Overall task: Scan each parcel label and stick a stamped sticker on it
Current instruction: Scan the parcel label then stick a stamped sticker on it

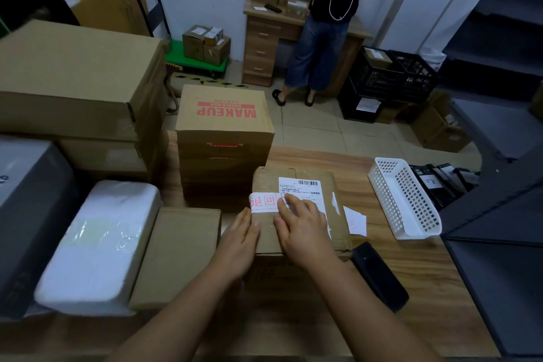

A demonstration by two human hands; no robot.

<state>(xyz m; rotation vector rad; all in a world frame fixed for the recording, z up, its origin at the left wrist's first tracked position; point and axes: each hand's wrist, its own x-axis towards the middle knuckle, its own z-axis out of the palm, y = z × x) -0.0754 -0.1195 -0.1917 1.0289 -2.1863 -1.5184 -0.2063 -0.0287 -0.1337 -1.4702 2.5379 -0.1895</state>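
Both hands [273, 232] press sticker [264, 202] stamped 退回, seemingly; box [224, 114] reads MAKEUP.

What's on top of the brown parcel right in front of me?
A white shipping label and a red-stamped sticker, pressed by the right hand, which covers the label's lower part. The left hand rests on the parcel edge.

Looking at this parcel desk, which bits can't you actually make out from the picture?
- Shipping label: print too small to read; the right hand covers its lower part.
- Stamped sticker: right end hidden under the right hand's fingers.
- Parcel: left side hidden by the left hand.
- Black device: too dark to identify.
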